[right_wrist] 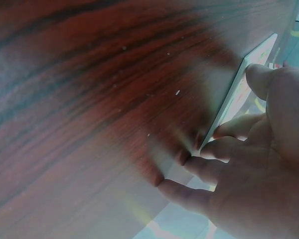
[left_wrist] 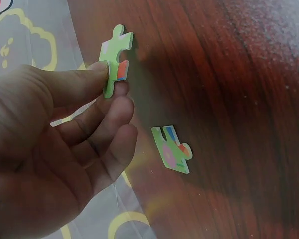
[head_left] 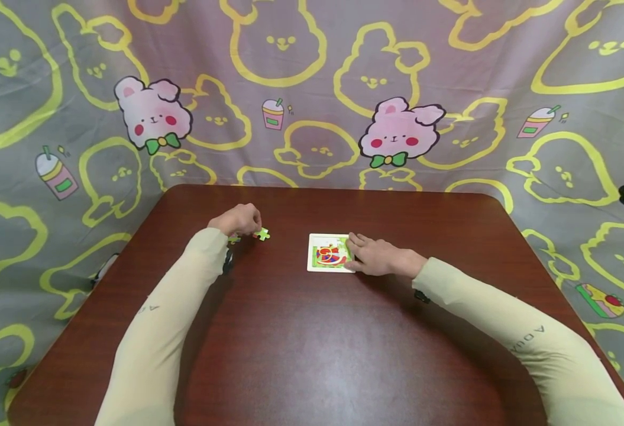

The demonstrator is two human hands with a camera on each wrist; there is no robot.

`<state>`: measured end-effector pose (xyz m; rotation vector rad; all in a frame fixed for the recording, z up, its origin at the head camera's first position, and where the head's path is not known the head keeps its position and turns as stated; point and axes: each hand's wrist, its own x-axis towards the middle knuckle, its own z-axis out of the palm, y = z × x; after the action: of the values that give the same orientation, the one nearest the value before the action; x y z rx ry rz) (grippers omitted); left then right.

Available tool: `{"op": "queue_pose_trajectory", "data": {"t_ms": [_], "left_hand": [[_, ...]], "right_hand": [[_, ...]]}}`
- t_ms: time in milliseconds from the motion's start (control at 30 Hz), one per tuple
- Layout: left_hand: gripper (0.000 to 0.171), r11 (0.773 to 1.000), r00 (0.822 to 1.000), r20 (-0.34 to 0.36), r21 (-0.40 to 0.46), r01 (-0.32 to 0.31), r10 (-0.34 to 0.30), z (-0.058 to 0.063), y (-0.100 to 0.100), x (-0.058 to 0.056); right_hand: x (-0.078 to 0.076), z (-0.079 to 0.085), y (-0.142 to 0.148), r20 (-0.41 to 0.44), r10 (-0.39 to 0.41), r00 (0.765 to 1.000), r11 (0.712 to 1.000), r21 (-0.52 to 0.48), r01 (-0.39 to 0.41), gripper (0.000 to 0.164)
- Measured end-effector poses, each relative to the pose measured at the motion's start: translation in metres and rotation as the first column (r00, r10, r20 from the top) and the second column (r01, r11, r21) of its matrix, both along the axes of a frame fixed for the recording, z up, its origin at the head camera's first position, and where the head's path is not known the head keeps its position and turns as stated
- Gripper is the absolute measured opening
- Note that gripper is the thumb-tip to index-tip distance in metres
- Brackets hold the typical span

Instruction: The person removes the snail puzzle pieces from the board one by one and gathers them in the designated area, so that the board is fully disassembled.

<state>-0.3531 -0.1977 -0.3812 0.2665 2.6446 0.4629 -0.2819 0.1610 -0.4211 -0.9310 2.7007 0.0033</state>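
Note:
Between thumb and index finger, my left hand (head_left: 241, 219) pinches a green jigsaw piece (left_wrist: 116, 47) with a small red and blue patch. Below it on the tabletop lies a second green jigsaw piece (left_wrist: 170, 150), marked with pink, blue and orange; in the head view the left hand partly hides it. At the middle of the table is a white-framed puzzle board (head_left: 314, 269) with a red, blue and green picture. My right hand (head_left: 378, 255) rests on the board's right side, thumb and fingers spread and nearly straight, covering that edge.
The dark red-brown wooden table (head_left: 290, 331) has rounded corners. Behind and beside it hangs a grey curtain (head_left: 312, 53) printed with yellow outlines and pink rabbits. The board stands to the right of the loose pieces.

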Motion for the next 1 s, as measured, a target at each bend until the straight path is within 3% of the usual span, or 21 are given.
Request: {"op": "queue_pose_trajectory", "data": {"t_ms": [467,1000], "left_hand": [[0.011,1.000,1.000,0.021,-0.022,-0.003,0.003,-0.0051,-0.0050,-0.0019],[0.005,0.997,0.996,-0.071,-0.060,0.043,-0.047,-0.0085,-0.0041,0.0006]], "right_hand": [[0.0005,0.0010,-0.0004,0.000,0.003,1.000,1.000,-0.004,-0.003,0.072],[-0.0002,0.0006,0.0002,0.006,0.002,1.000,1.000,-0.004,-0.002,0.072]]}}
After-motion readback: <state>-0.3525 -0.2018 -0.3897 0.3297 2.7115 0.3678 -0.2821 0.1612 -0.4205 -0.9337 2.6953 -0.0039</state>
